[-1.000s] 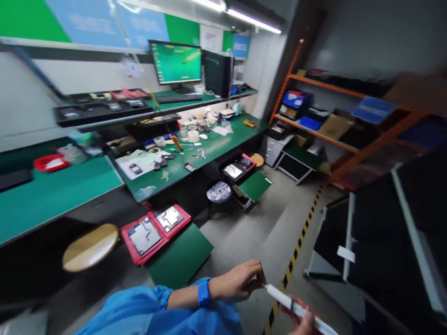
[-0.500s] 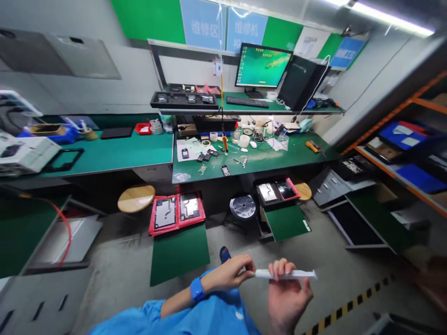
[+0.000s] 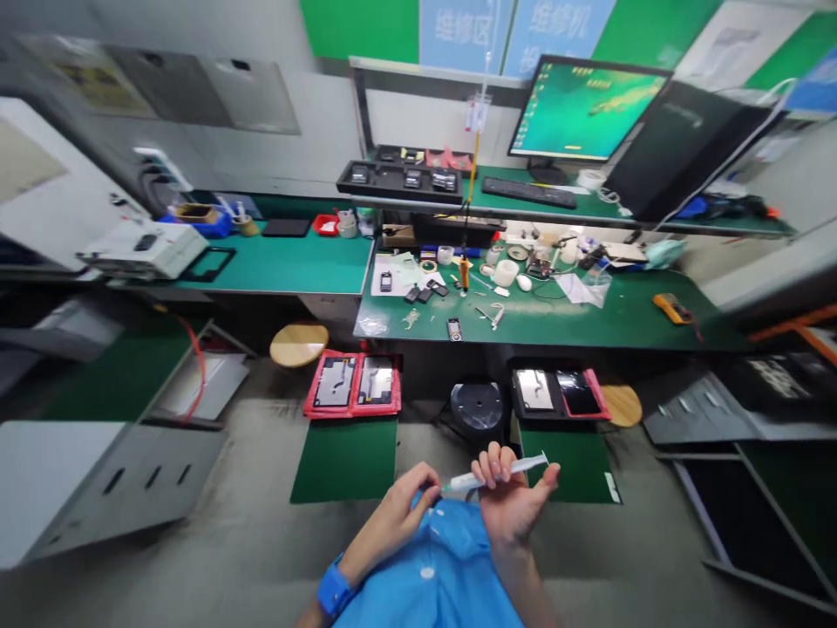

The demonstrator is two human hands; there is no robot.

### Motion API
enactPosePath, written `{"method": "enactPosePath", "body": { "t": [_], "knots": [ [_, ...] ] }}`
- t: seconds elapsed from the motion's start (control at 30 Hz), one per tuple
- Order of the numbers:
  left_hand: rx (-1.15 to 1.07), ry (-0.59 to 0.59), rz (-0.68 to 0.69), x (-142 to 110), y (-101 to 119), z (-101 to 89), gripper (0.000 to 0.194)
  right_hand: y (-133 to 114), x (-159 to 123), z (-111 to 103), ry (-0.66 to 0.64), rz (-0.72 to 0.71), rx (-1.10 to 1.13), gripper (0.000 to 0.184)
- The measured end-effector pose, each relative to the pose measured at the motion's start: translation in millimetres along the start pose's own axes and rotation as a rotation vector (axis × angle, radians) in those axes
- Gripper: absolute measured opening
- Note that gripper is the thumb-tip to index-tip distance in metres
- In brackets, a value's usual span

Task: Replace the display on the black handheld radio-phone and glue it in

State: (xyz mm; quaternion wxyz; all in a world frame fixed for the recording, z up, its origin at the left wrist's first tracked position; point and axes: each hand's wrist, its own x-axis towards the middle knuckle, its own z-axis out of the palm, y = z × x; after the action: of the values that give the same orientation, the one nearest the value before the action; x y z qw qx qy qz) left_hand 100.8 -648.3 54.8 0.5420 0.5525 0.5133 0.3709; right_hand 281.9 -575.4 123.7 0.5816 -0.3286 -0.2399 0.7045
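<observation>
A slim white syringe [image 3: 466,481] lies slantwise in front of my body, its flanged end up to the right. My right hand [image 3: 513,506] has its fingers curled around the barrel, with the thumb stretched out near the flanged end. At the other end, my left hand [image 3: 400,506], with a blue band on its wrist, is pinched at the tip. A bit of green shows at that tip; what exactly lies between the left fingertips is hidden.
Ahead stands a green workbench [image 3: 418,324] with phones, tape rolls and tools; a monitor [image 3: 588,109] sits on its shelf. A black round stool [image 3: 477,406] is before it. Red-wrapped panels [image 3: 353,384] lie left and a black tray with panels [image 3: 559,390] right.
The view has swung left and nearer the bench. The syringe, level before, now tilts up toward its flanged end. Both hands stay on it.
</observation>
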Motion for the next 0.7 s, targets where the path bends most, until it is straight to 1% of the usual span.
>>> {"method": "enactPosePath", "body": {
  "t": [0.13,0.2,0.27,0.4,0.5,0.6,0.7],
  "knots": [
    [-0.027,0.149,-0.046,-5,-12,-13.8,0.056,17,16,12,-0.137,0.118,0.038,0.094],
    [-0.046,0.190,-0.061,-3,-15,-18.3,0.053,19,21,14,-0.207,0.152,0.046,0.090],
    [-0.069,0.206,-0.072,2,-18,-19.9,0.050,15,27,13,-0.270,0.161,0.050,0.085],
    [-0.110,0.203,-0.087,20,-20,-18.8,0.045,2,45,6,-0.373,0.117,0.032,0.076],
    [-0.127,0.188,-0.097,36,-19,-21.4,0.044,-5,62,3,-0.478,0.087,-0.016,0.072],
    [-0.131,0.143,-0.106,54,-13,-28.9,0.044,-14,81,5,-0.573,0.073,-0.076,0.069],
    [-0.108,0.088,-0.104,80,-2,-34.2,0.043,-29,104,6,-0.626,0.052,-0.129,0.072]
  ]
}}
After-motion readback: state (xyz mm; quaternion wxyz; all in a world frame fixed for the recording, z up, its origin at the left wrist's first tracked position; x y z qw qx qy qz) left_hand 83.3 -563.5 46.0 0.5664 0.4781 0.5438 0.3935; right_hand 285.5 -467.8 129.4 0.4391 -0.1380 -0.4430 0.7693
